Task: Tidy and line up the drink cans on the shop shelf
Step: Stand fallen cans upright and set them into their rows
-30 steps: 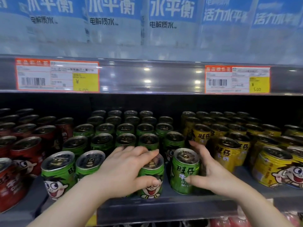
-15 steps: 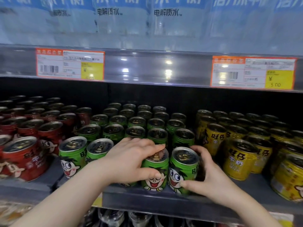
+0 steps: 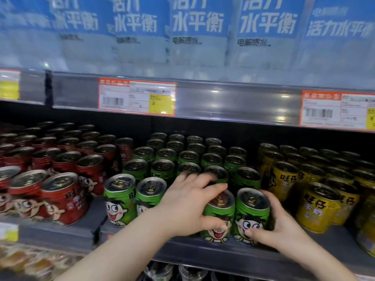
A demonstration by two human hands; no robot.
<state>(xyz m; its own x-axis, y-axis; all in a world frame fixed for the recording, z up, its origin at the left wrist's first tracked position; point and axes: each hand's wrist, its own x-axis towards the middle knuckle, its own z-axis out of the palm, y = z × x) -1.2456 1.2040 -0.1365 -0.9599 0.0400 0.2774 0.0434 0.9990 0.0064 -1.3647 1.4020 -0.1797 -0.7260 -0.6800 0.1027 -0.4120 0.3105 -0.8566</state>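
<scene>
Green drink cans with a cartoon face fill the middle of the shelf in rows. My left hand [image 3: 189,205] grips one front-row green can [image 3: 220,218] from above and the left, thumb across its face. My right hand [image 3: 278,226] grips the neighbouring green can [image 3: 252,213] from the right, thumb on its lower front. Both cans stand upright, side by side, at the shelf's front edge [image 3: 203,250]. Two more front green cans [image 3: 119,199] stand to the left.
Red cans [image 3: 60,195] crowd the shelf's left part and yellow cans [image 3: 316,205] its right. An upper shelf rail with price tags [image 3: 137,98] hangs above the cans, with blue-labelled bottle packs [image 3: 198,27] on top. More goods show below.
The view has shifted left and up. My right hand has closed further round its can and turned the cartoon face to the front, next to the can in my left hand.
</scene>
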